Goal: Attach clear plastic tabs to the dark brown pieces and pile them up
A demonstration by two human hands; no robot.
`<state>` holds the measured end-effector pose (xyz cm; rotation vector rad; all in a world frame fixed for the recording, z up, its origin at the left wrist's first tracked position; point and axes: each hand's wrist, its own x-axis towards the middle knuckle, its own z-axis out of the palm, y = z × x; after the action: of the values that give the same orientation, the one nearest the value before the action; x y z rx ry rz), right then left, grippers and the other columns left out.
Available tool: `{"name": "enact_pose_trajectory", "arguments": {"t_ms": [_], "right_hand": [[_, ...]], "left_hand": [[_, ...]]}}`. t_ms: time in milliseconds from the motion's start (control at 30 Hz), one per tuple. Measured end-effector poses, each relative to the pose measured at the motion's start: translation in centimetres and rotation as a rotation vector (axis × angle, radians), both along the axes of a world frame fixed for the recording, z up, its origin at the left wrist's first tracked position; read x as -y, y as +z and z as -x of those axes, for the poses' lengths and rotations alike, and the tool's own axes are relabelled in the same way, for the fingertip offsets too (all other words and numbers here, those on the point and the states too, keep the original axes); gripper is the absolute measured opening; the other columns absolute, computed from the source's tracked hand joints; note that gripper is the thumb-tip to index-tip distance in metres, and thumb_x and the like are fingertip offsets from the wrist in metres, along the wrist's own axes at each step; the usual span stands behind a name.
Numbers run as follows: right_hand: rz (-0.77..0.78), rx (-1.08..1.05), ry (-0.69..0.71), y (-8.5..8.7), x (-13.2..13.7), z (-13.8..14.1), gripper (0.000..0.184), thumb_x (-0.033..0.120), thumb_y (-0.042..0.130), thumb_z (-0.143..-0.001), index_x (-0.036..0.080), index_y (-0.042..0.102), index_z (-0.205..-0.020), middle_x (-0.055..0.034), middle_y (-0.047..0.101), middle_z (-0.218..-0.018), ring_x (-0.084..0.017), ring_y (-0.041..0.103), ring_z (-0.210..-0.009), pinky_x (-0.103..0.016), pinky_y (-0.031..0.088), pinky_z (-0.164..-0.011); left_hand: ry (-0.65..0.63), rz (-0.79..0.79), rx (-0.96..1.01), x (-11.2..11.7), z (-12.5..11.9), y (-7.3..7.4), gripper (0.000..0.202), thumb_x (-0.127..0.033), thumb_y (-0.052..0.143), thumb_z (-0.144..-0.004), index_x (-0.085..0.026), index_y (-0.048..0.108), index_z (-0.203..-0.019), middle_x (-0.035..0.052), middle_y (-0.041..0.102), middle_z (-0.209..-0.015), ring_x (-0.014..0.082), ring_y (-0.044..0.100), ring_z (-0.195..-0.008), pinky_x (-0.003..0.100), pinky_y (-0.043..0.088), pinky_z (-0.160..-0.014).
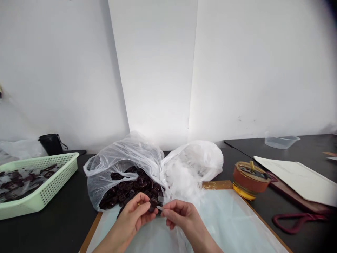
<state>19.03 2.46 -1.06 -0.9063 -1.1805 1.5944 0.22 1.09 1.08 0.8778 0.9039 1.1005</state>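
My left hand (134, 214) pinches a small dark brown glossy piece (153, 203) between thumb and fingers. Close beside it, my right hand (183, 213) is closed on a small whitish translucent strip (159, 208), whose left end meets or nearly meets the dark piece. Just behind my hands, a clear plastic bag (105, 168) lies open, full of similar dark pieces (137, 184). To its right is a second bag (214, 158), stuffed with whitish translucent plastic bits (181, 172). Both hands are above a wood-edged board with a pale blue sheet (231, 218).
A pale green basket (50, 189) at left holds dark pieces in clear wrapping. Behind it stands a black cup (51, 144). On the right are a tape roll (250, 179), a white notebook (297, 179), dark red scissors (292, 223) and a clear plastic tub (281, 141).
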Motion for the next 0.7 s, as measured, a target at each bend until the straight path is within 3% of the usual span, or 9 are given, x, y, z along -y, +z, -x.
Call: {"name": "enact_pose_trajectory", "arguments": {"t_ms": [167, 267, 567, 700], "right_hand": [[0.32, -0.283, 0.006, 0.5, 0.2, -0.3, 0.024, 0.033, 0.083, -0.07, 0.013, 0.072, -0.078, -0.0053, 0.075, -0.079, -0.011, 0.067, -0.066, -0.018, 0.05, -0.061], [0.379, -0.347, -0.002, 0.5, 0.4, -0.3, 0.019, 0.028, 0.082, -0.072, 0.014, 0.071, -0.079, -0.0055, 0.075, -0.081, -0.012, 0.07, -0.072, -0.018, 0.053, -0.064], [0.37, -0.284, 0.016, 0.0, 0.4, 0.1, 0.023, 0.029, 0.085, -0.069, 0.014, 0.072, -0.079, -0.0055, 0.076, -0.083, -0.01, 0.068, -0.068, -0.017, 0.051, -0.061], [0.185, -0.08, -0.016, 0.0, 0.3, 0.2, 0.026, 0.036, 0.084, -0.066, 0.014, 0.073, -0.074, -0.004, 0.074, -0.072, -0.011, 0.063, -0.061, -0.019, 0.047, -0.056]], "left_hand": [[0.028, 0.072, 0.113, 0.2, 0.5, -0.9, 0.011, -0.018, 0.072, -0.082, -0.018, 0.064, -0.076, 0.0036, 0.073, -0.097, 0.0154, 0.068, -0.089, 0.026, 0.054, -0.084], [0.002, 0.087, 0.132, 0.6, 0.9, -1.0, 0.01, -0.018, 0.071, -0.084, -0.017, 0.064, -0.076, 0.0075, 0.074, -0.105, 0.0159, 0.068, -0.09, 0.026, 0.054, -0.085], [-0.022, 0.069, 0.157, 1.2, 0.9, -1.2, 0.01, -0.018, 0.067, -0.087, -0.018, 0.064, -0.078, 0.0074, 0.075, -0.106, 0.0145, 0.067, -0.089, 0.025, 0.053, -0.083], [-0.023, 0.046, 0.167, 1.1, 1.0, -1.3, 0.01, -0.018, 0.068, -0.086, -0.017, 0.065, -0.076, 0.0064, 0.074, -0.104, 0.0142, 0.066, -0.091, 0.025, 0.051, -0.086]]}}
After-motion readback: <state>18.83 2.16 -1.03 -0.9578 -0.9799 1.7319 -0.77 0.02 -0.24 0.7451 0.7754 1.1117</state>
